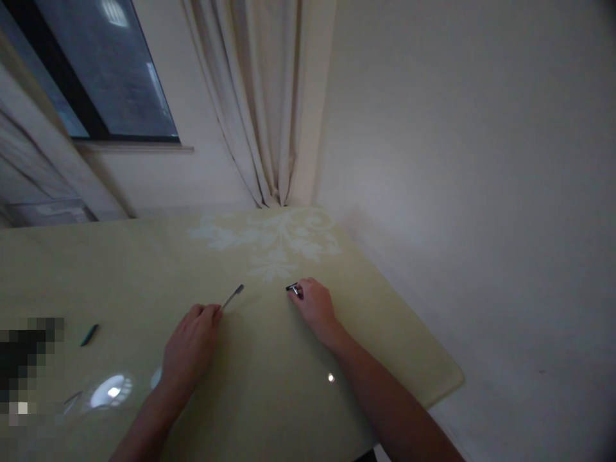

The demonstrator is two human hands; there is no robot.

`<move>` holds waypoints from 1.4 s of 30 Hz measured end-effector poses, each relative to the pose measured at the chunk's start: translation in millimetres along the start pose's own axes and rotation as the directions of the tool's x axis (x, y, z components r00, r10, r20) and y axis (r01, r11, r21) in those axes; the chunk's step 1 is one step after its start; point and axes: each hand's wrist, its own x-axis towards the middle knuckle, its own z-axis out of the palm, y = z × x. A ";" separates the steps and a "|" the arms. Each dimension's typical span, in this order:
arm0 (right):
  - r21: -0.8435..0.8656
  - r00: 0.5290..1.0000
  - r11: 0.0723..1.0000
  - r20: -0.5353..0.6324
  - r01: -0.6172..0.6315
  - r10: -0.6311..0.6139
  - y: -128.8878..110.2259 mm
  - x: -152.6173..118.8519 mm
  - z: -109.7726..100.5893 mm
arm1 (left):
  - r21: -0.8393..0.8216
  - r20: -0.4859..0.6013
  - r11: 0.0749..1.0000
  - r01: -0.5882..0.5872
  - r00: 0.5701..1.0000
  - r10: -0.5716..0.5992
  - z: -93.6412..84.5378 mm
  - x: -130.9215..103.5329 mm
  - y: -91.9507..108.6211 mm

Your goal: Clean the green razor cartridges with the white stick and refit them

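My left hand (192,337) is closed around the end of a toothbrush (233,297), whose thin pale handle and dark head point up and to the right over the table. To its right, my right hand (314,307) pinches a small razor (294,290) with a dark head and a shiny metal handle. The razor's head faces left, and part of the handle is hidden by my fingers. Both hands are low over the pale yellow-green table (269,391), and the toothbrush and razor are apart.
A small dark green stick-like object (90,335) lies on the table at left. Farther left is a pixelated dark patch. Wall (457,192) borders the table's right side; curtains (269,102) and a window (129,70) stand behind. Lights reflect off the glossy top.
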 end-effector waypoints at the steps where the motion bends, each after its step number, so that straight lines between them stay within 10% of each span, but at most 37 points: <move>1: 0.010 1.000 1.000 -0.013 0.004 -0.004 0.3 -0.3 -1.3 | -0.082 -0.033 0.997 -0.005 0.999 0.002 -1.3 1.0 2.2; 6: 0.266 0.983 0.947 -0.094 0.179 -0.160 -1.0 -4.4 -12.9 | -0.678 -0.052 0.735 0.017 0.996 -0.071 -7.1 0.8 34.5; 11: 0.771 0.946 0.579 -0.091 0.265 -0.311 -7.9 -8.2 -19.2 | -0.879 0.015 0.477 -0.021 0.997 0.071 -8.1 5.5 92.6; 22: 0.945 0.980 0.295 -0.175 0.140 0.094 44.2 28.2 -40.8 | -0.626 0.033 0.754 -0.201 0.959 0.282 25.3 48.6 153.9; 35: 0.945 0.979 0.327 -0.061 -0.005 0.193 74.0 42.4 -28.3 | -0.042 0.208 0.916 -0.399 0.893 0.398 50.5 92.1 184.1; 42: 0.902 0.986 0.426 -0.010 -0.062 0.165 68.3 38.4 -27.9 | -0.065 0.027 0.877 -0.477 0.877 0.479 33.8 63.5 165.9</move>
